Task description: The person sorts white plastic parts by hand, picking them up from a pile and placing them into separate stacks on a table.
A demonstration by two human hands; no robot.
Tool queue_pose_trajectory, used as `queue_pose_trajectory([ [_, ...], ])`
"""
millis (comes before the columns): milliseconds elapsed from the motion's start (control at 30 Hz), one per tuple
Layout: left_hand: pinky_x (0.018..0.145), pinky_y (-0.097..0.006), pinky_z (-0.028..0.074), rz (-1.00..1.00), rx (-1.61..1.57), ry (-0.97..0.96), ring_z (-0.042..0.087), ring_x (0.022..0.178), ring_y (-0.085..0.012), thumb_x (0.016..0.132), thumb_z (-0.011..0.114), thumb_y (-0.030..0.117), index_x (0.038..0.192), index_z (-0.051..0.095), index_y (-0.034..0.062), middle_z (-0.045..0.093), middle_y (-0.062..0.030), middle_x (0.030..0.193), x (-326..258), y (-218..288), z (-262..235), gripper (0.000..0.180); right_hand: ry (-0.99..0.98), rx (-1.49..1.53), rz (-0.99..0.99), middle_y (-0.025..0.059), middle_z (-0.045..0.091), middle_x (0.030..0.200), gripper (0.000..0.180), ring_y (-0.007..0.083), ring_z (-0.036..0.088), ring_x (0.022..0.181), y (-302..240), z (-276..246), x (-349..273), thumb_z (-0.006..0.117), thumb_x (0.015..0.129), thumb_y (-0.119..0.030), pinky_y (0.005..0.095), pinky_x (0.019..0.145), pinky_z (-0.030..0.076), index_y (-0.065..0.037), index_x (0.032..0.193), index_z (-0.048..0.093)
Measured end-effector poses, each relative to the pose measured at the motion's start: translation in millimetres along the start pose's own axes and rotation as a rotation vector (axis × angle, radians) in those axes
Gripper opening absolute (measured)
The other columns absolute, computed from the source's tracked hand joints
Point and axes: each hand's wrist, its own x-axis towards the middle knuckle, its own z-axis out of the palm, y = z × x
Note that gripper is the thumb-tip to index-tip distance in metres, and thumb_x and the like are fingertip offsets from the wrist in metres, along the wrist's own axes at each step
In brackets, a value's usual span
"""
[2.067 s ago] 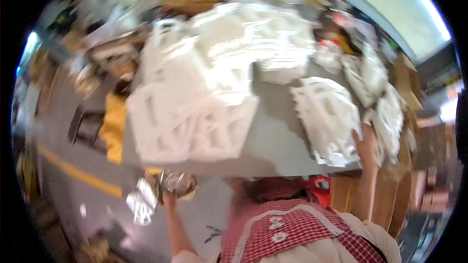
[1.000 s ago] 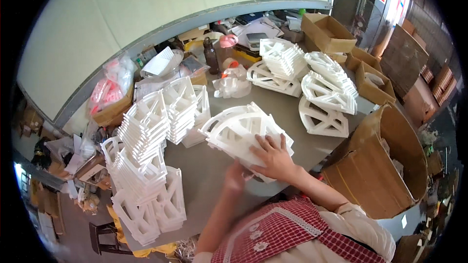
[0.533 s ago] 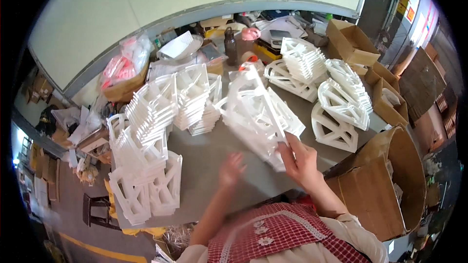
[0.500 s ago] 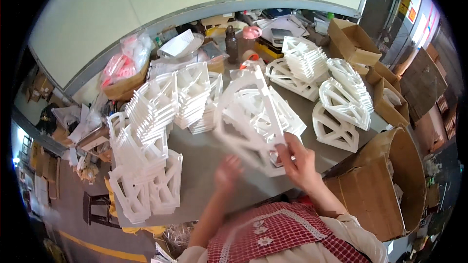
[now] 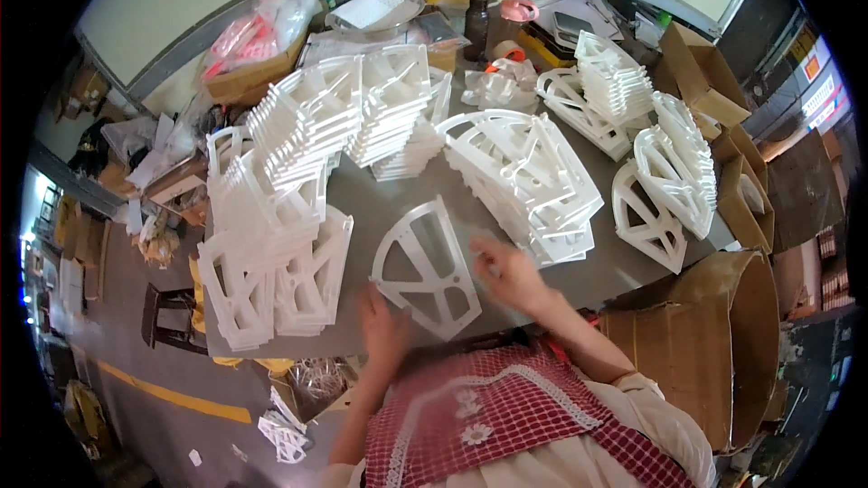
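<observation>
A single white plastic fan-shaped frame (image 5: pixel 422 280) lies flat on the grey table, close to its front edge. At its left lower edge is my left hand (image 5: pixel 383 325), smeared by motion; whether its fingers grip the frame cannot be made out. Just right of the frame hovers my right hand (image 5: pixel 514 276), fingers loosely bent and apart, holding nothing. Beyond it lies a pile of similar frames (image 5: pixel 533 183). More stacked frames (image 5: pixel 271 208) cover the table's left side, and further stacks (image 5: pixel 674 167) stand at the right.
Cardboard boxes (image 5: pixel 692 352) stand along the right side of the table (image 5: pixel 380 203). At the back are a dark bottle (image 5: pixel 476 23), a pink-lidded jug (image 5: pixel 515 14), papers and a carton of plastic bags (image 5: pixel 258 68). A dark stool (image 5: pixel 170 316) stands on the floor at left.
The frame has come down from my raised right hand onto the table, and that hand has let go of it. My left hand has moved to the frame's left edge. The view has shifted.
</observation>
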Motion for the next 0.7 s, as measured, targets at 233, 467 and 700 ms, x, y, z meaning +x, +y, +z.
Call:
queue_pose_trajectory([
  [233,0.118,-0.057,0.014,0.223,0.317,-0.104,0.015,0.149,-0.0458,0.095,0.055,0.035,0.150,0.021,-0.0110,0.010,-0.0323,0.161,-2.1,8.5,10.9,0.079,0.424,-0.513,-0.147,0.0171,0.064,0.116,0.034,0.0391,0.061,0.103,31.9,-70.4,75.5,0.065,0.089,-0.019,0.0466,0.086,0.051,-0.004,0.119,0.061],
  [467,0.119,-0.056,0.016,0.259,0.301,-0.051,0.018,0.148,-0.0448,0.095,0.052,0.033,0.150,0.024,-0.0101,0.015,-0.0316,0.160,1.5,0.3,5.2,0.075,0.240,-0.442,-0.078,0.0167,0.064,0.122,0.029,0.0390,0.058,0.113,35.2,-69.2,78.2,0.068,0.090,-0.027,0.0473,0.096,0.047,-0.004,0.107,0.067],
  [700,0.119,-0.054,0.017,0.265,0.360,-0.053,0.022,0.148,-0.0425,0.094,0.052,0.029,0.150,0.027,-0.0087,0.018,-0.0295,0.160,4.6,-8.1,3.1,0.072,0.254,-0.494,-0.062,0.0121,0.065,0.117,0.030,0.0348,0.058,0.112,27.8,-62.0,72.3,0.073,0.084,-0.031,0.0466,0.095,0.046,-0.004,0.096,0.068],
])
